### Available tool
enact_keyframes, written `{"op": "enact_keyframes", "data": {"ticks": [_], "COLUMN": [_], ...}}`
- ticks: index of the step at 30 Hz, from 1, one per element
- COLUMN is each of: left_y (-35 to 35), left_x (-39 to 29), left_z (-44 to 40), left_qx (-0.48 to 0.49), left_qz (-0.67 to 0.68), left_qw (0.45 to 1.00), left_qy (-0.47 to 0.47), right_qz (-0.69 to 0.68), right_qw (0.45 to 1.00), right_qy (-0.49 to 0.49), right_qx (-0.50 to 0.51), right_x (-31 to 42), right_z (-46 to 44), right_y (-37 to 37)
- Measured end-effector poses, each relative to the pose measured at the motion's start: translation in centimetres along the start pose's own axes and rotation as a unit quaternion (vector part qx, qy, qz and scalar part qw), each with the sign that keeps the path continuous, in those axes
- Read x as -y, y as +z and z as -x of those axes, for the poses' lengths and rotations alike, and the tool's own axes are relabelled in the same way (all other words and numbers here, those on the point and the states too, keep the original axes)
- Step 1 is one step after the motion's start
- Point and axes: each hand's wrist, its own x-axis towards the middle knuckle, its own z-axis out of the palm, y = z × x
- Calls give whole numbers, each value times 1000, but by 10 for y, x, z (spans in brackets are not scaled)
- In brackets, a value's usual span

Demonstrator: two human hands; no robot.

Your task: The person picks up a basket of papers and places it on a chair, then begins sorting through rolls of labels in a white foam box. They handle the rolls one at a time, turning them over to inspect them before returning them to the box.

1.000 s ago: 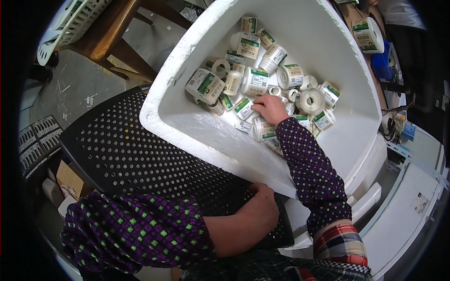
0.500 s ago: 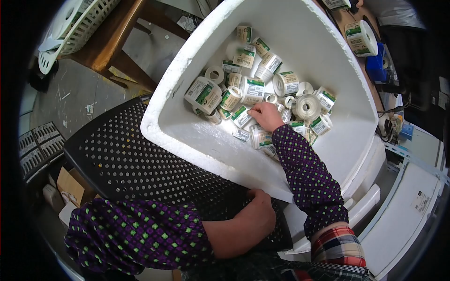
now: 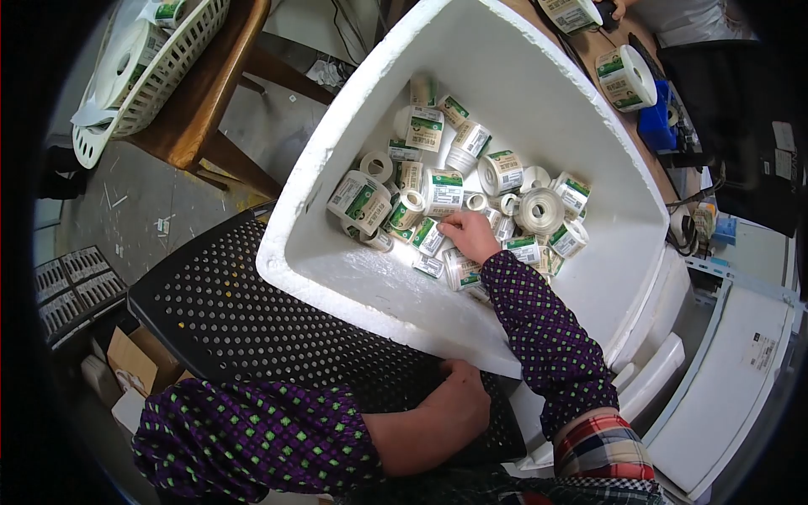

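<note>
A large white foam box [image 3: 282,244] holds many rolls of printed labels, white and beige with green bands. Inside it, my right hand [image 3: 473,236] has its thumb and fingertips together at the upper edge of a small label roll [image 3: 427,237], closed on it. Another label roll [image 3: 462,271] lies right beneath that hand. Close outside the box's near rim is my left hand [image 3: 459,400], over a black perforated seat [image 3: 252,295]. Its fingers curl inward and are mostly hidden; whatever they hold does not show.
A wooden stool [image 3: 206,109] bears a white basket [image 3: 172,71] with rolls at upper left. On a desk at upper right are a larger label roll [image 3: 624,77] and a blue dispenser [image 3: 658,118]. Another person's hand [image 3: 619,8] shows there. An open carton [image 3: 139,358] stands lower left.
The whole view has shifted, so the rolls appear lower and slightly left. My right hand stays at the same small roll, and my left hand stays by the near rim.
</note>
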Motion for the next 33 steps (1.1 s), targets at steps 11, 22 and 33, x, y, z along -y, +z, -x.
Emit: {"op": "enact_keyframes", "data": {"ticks": [11,22,33], "left_y": [-2,-4,-6], "left_x": [-1,1,0], "left_z": [-1,2,0], "left_qx": [25,0,22], "left_qz": [8,21,10], "left_qw": [1000,1000,1000], "left_qy": [15,3,15], "right_qz": [44,-210,-319], "right_qw": [995,971,924], "right_qy": [-58,27,200], "right_qx": [-62,109,67], "right_x": [22,47,28], "right_z": [9,-13,18], "right_y": [5,14,9]}}
